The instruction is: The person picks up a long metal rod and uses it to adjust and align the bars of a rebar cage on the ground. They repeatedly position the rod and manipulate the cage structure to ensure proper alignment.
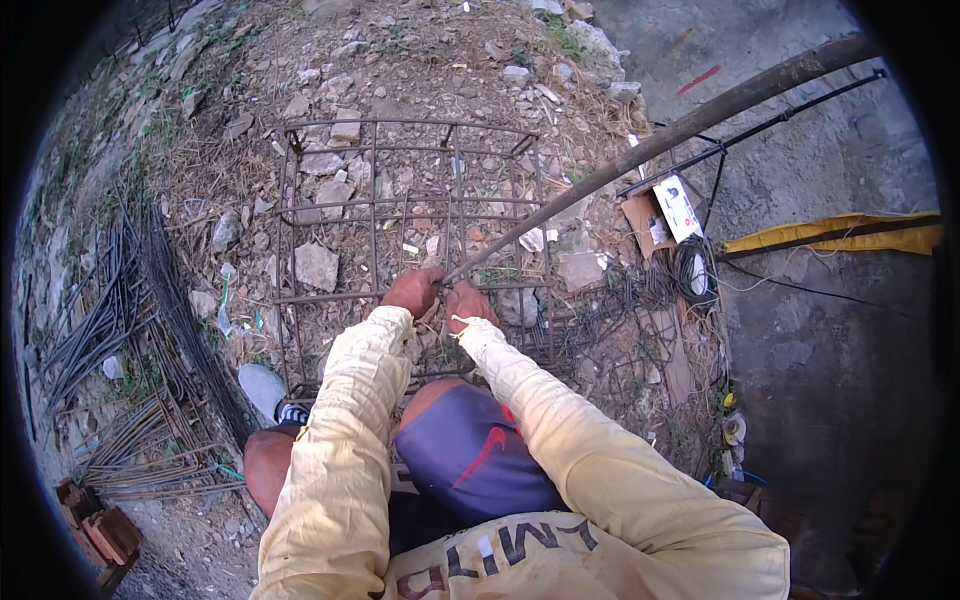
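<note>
A rusty rebar cage point(414, 206) of crossed bars lies on the rubble ground in front of me. Both of my hands are together at its near part, by a crossing of bars. My left hand point(413, 292) is closed, its knuckles up, against the near crossbar. Just right of it, my right hand point(468, 303) is closed too, fingers curled down. What either hand grips is hidden under the fingers. A long wooden pole point(640, 155) slants down from the upper right, its lower end beside my hands; I cannot tell whether they touch it.
Bundles of thin steel rods point(105, 300) and dark mesh point(185, 310) lie at the left. Right of the cage are a cardboard box point(648, 222), a coil of black cable point(692, 268) and yellow cloth point(830, 233) on a bar. Broken stones point(317, 266) and bricks point(105, 535) lie around.
</note>
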Action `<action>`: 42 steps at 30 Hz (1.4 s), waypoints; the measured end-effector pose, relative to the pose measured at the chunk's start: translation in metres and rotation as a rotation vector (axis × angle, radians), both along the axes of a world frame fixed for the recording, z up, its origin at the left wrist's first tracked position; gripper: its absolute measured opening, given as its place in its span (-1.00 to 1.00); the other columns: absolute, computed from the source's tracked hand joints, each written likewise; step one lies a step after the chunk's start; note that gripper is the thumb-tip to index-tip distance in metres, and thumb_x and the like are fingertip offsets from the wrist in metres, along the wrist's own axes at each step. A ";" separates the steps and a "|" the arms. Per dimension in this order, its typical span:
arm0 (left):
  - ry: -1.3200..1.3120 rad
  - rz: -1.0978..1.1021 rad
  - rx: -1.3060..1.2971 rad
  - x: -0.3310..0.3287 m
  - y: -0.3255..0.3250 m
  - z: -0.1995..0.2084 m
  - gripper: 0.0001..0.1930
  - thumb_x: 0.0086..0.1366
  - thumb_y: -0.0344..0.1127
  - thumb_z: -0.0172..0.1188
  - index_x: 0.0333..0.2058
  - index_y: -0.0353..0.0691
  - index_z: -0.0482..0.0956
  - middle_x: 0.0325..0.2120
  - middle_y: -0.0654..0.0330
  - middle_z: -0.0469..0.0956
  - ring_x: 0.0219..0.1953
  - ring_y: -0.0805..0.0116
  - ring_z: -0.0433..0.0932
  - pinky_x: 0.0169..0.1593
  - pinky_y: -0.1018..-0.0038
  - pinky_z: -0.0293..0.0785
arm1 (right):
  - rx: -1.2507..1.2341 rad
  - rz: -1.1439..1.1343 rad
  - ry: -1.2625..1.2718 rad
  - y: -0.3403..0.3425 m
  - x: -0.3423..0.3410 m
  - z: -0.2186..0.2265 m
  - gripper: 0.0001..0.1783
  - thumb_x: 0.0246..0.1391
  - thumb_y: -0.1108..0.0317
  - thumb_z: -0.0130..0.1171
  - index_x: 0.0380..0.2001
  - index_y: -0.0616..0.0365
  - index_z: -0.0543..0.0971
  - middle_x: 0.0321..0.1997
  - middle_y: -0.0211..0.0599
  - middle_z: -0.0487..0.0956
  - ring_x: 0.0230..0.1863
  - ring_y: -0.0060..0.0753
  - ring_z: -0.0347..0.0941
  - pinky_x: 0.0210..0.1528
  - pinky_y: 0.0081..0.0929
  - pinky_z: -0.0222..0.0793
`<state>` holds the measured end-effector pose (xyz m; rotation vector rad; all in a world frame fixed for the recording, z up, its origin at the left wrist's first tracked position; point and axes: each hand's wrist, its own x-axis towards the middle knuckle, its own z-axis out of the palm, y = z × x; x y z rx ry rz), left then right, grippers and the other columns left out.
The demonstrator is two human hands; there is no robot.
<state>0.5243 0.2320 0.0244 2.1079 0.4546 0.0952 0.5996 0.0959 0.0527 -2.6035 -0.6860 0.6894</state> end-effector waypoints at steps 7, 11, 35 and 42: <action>-0.048 0.008 0.012 0.011 -0.008 0.000 -0.81 0.24 -0.30 0.08 -0.21 -0.16 0.59 -0.33 -0.20 0.57 -0.22 -0.27 0.53 -0.14 -0.03 0.43 | -0.318 0.278 -0.043 0.010 0.027 -0.075 -0.57 0.17 0.07 0.13 -0.05 0.15 0.61 0.02 -0.03 0.60 -0.03 -0.05 0.58 0.02 -0.10 0.47; -0.044 -0.006 -0.053 0.019 -0.027 0.010 -0.79 0.25 -0.30 0.11 -0.17 -0.13 0.63 -0.29 -0.13 0.61 -0.18 -0.17 0.58 -0.10 0.08 0.48 | 0.134 -0.671 0.632 -0.013 0.036 -0.071 -0.63 0.13 0.14 0.21 -0.07 0.13 0.63 -0.13 -0.12 0.66 -0.16 -0.21 0.60 -0.13 -0.25 0.48; 0.201 -0.035 0.025 0.021 -0.022 -0.001 -0.82 0.39 -0.32 0.11 -0.10 -0.15 0.60 -0.28 0.13 0.63 -0.22 0.37 0.58 -0.10 0.41 0.49 | -0.288 -0.505 0.725 -0.424 -0.067 -0.196 -0.76 0.02 0.19 0.12 -0.33 0.09 0.63 -0.35 -0.16 0.62 -0.34 -0.15 0.58 -0.36 -0.15 0.46; 0.186 0.000 -0.135 0.000 0.000 -0.005 -0.78 0.43 -0.39 0.04 -0.02 -0.28 0.53 -0.16 0.24 0.57 -0.16 0.47 0.49 -0.01 0.52 0.40 | -0.327 -0.892 0.496 -0.441 -0.072 -0.177 -0.66 -0.06 0.10 0.16 -0.41 0.15 0.66 -0.23 0.02 0.65 -0.19 0.04 0.61 -0.11 -0.15 0.49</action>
